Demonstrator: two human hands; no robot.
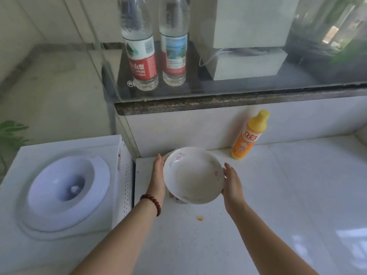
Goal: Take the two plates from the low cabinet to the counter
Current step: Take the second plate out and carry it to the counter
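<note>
Plates (193,175): stacked pair, top one tilted, gripped at opposite rims by left hand (157,175) and right hand (233,183), low over the white desk (278,195) near its back-left corner. Probably the last stage; setting down remains. Desk speckled, one orange stain (199,218). Detergent bottle (249,135) against the wall, water dispenser (65,185) left.

plates (193,175) | white, pink floral, stacked | tilted, over white counter (278,185), left corner
</note>
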